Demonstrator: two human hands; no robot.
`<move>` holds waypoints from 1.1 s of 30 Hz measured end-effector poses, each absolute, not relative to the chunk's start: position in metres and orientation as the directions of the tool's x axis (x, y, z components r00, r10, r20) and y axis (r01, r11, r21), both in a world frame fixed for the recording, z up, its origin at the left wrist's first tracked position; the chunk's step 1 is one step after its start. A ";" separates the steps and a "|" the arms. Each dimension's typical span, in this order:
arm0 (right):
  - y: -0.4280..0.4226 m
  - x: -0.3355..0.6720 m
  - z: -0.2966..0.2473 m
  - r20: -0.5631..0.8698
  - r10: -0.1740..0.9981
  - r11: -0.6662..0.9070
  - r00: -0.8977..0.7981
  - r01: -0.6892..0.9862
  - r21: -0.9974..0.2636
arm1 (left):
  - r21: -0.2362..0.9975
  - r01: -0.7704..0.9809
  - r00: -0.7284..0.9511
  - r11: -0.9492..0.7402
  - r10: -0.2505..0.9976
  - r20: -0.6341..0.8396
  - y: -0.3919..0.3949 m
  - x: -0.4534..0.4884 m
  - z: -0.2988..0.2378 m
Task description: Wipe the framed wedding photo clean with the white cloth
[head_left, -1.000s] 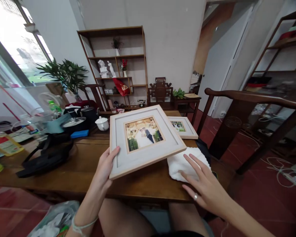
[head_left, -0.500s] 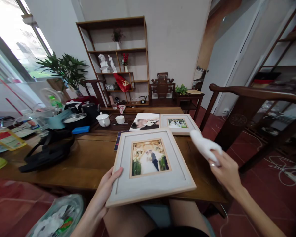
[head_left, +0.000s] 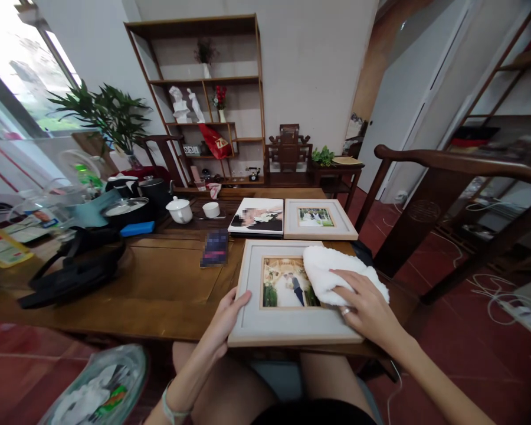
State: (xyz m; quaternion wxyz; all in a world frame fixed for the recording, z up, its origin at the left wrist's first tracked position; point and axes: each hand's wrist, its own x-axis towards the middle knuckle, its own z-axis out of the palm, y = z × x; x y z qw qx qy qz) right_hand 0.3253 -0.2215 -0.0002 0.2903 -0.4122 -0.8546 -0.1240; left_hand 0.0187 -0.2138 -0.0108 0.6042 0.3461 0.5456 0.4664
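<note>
Fingers of the left hand (head_left: 225, 319) grasp the photo frame (head_left: 250, 327) by its 9 o'clock edge; those of the right hand (head_left: 368, 304) grasp a white towel (head_left: 325, 265) over its 2 o'clock corner. The frame lies face up at the near edge of the worktop (head_left: 159, 283), top towards 12 o'clock (its longer axis I cannot tell). Beyond, towards 1 o'clock, lies a second frame (head_left: 318, 217).

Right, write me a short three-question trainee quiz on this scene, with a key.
1. Which hand is on the white cloth?
2. Fill in: the left hand grips the near picture frame by its ____ edge.
3. True or false: the white cloth covers the whole near picture frame.

Key:
1. The right hand.
2. Left.
3. False; most of it shows.
</note>
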 end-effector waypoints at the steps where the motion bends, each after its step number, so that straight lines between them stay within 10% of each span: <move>1: -0.219 0.324 -0.001 0.588 0.649 0.621 -0.483 0.783 -0.042 | 0.926 -0.175 -0.019 0.335 0.939 -0.343 -0.210 0.018 -0.011; 7: -0.210 0.319 -0.007 0.526 0.715 0.577 -0.460 0.813 -0.073 | 0.944 0.082 0.015 0.320 0.946 -0.322 -0.196 0.009 -0.003; 14: -0.211 0.322 -0.009 0.459 0.734 0.592 -0.501 0.803 -0.070 | 0.826 0.562 -0.048 -0.039 0.996 0.080 -0.184 -0.001 -0.004; 21: -0.217 0.323 -0.008 0.467 0.711 0.619 -0.526 0.783 -0.061 | 0.674 0.578 0.290 -0.460 0.888 0.356 -0.174 0.009 -0.012; 33: -0.218 0.327 -0.001 0.477 0.660 0.667 -0.580 0.745 -0.018 | 0.649 0.576 0.393 -0.497 0.865 0.313 -0.153 0.005 -0.018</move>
